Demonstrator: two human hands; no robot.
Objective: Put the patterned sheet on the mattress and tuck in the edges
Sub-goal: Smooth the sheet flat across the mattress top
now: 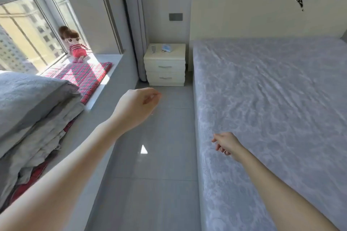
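Observation:
The pale blue-grey patterned sheet (272, 99) lies spread over the mattress on the right and hangs down its near side (210, 165) toward the floor. Shallow wrinkles run across its top. My right hand (226, 144) hovers at the mattress's upper side edge, right by the sheet, fingers loosely curled with no cloth between them. Over the floor aisle my left hand (137, 107) is raised, its fingers loosely curled and holding nothing.
A white two-drawer nightstand (165, 65) stands at the head of the aisle beside the cream headboard (244, 18). On the window ledge at left lie a grey pillow on folded bedding (32, 110), a red plaid mat (88, 75) and a doll (75, 45). Grey tiled floor (154, 184) runs between ledge and bed.

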